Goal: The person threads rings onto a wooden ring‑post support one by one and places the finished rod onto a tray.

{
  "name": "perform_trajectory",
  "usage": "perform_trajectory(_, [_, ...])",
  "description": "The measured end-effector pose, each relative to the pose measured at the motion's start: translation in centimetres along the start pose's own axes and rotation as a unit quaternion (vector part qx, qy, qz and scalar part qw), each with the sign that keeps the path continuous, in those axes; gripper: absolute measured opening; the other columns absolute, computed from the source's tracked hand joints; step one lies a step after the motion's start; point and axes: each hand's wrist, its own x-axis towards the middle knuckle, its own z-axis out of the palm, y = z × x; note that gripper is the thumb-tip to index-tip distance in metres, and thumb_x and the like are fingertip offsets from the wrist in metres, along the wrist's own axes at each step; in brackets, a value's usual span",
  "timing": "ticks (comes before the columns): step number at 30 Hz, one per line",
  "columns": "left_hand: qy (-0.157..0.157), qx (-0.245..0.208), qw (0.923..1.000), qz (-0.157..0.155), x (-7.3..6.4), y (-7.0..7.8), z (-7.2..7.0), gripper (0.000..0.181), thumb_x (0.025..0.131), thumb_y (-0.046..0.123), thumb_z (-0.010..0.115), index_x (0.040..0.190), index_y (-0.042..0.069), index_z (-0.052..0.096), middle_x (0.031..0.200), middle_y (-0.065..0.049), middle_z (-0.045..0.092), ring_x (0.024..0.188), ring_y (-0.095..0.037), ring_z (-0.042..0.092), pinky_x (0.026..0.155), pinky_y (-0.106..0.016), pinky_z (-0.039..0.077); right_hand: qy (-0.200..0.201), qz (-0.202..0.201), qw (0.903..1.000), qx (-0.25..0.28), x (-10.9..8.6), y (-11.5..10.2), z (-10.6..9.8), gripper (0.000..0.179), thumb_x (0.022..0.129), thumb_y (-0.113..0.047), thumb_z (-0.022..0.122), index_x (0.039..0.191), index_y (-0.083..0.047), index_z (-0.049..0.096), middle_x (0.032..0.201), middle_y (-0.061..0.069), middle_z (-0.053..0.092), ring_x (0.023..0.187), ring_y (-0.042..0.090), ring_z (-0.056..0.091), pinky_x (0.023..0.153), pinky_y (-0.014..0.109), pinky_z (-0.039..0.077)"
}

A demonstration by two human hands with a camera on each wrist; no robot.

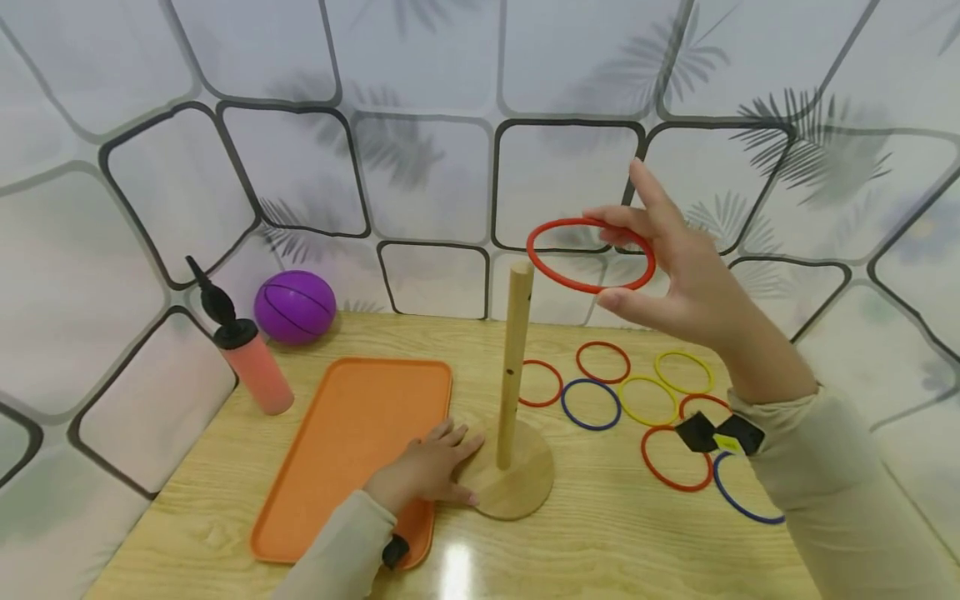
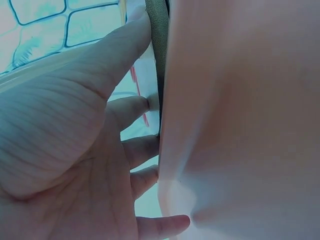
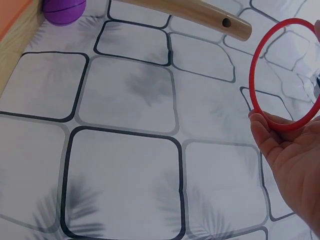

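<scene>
A red ring (image 1: 553,275) is held in the air by my right hand (image 1: 682,283), its thumb at the near edge and fingers at the far edge. The ring is just right of the top of an upright wooden post (image 1: 517,333). In the right wrist view the ring (image 3: 254,75) also appears beside the post's end (image 3: 235,26). My left hand (image 1: 431,467) rests with spread fingers on the left edge of the round wooden base (image 1: 528,483). The left wrist view shows the hand's palm (image 2: 55,140) and its fingers against the tray's edge.
An orange tray (image 1: 352,433) lies under the left forearm. Behind it are a purple ball (image 1: 295,307) and a pink pump (image 1: 258,371) with a black handle. Right of the post lie several rings, including a blue ring (image 1: 565,408), a yellow ring (image 1: 625,400) and a red ring (image 1: 645,454).
</scene>
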Motion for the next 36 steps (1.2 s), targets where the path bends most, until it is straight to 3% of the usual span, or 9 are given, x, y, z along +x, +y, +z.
perform_trajectory(3, [0.0,-0.001,1.0,0.001,-0.1,0.2,-0.2,0.084,0.077,0.05,0.072,0.147,0.019,0.037,0.152,-0.013,0.03,0.142,-0.034,0.018,0.101,-0.063,0.028,-0.001,-0.011,0.9999,0.01,0.4,-0.1,0.5,0.11,0.064,0.018,0.072,0.15,0.002,0.006,0.126,0.03,0.053,0.111,0.013,0.053,0.1,0.027,0.038])
perform_trajectory(11, [-0.002,-0.002,1.0,-0.001,-0.1,0.4,-0.3,0.083,0.078,0.049,0.072,0.147,0.019,0.037,0.152,-0.013,0.03,0.142,-0.034,0.018,0.101,-0.063,0.028,-0.012,-0.019,0.9994,0.025,0.2,0.7,1.6,0.105,0.07,0.009,0.075,0.149,0.005,0.007,0.129,0.028,0.052,0.114,0.013,0.052,0.101,0.027,0.037])
perform_trajectory(18, [-0.006,-0.004,1.0,-0.007,0.1,0.2,-0.1,0.084,0.077,0.05,0.071,0.148,0.02,0.036,0.153,-0.012,0.029,0.143,-0.032,0.016,0.102,-0.063,0.027,-0.013,-0.028,0.9992,0.026,-0.2,1.4,2.7,0.097,0.085,-0.035,0.07,0.149,0.006,0.009,0.127,0.029,0.053,0.112,0.012,0.052,0.101,0.025,0.037])
perform_trajectory(22, [-0.006,-0.002,0.9999,-0.009,0.1,0.1,0.0,0.084,0.077,0.051,0.071,0.148,0.021,0.036,0.153,-0.011,0.029,0.143,-0.032,0.016,0.102,-0.063,0.027,-0.016,-0.016,0.9996,0.015,-0.5,1.6,3.4,0.098,0.085,-0.044,0.066,0.15,0.004,0.009,0.129,0.026,0.053,0.113,0.015,0.053,0.101,0.023,0.037])
perform_trajectory(31, [-0.007,-0.001,0.9999,-0.012,0.1,0.0,0.2,0.084,0.078,0.051,0.071,0.148,0.021,0.036,0.153,-0.011,0.028,0.143,-0.032,0.016,0.102,-0.063,0.027,-0.029,0.02,0.9991,0.023,-1.9,2.1,4.6,0.099,0.084,-0.036,0.071,0.152,-0.003,0.007,0.134,0.02,0.051,0.115,0.02,0.052,0.102,0.022,0.036])
perform_trajectory(36, [-0.006,0.003,0.9999,-0.01,0.2,0.0,0.1,0.084,0.078,0.051,0.071,0.148,0.021,0.035,0.153,-0.011,0.028,0.143,-0.032,0.016,0.102,-0.062,0.027,-0.033,0.034,0.9987,0.017,-3.0,2.5,5.2,0.099,0.084,-0.041,0.069,0.152,-0.002,0.008,0.134,0.021,0.051,0.113,0.026,0.053,0.101,0.02,0.035])
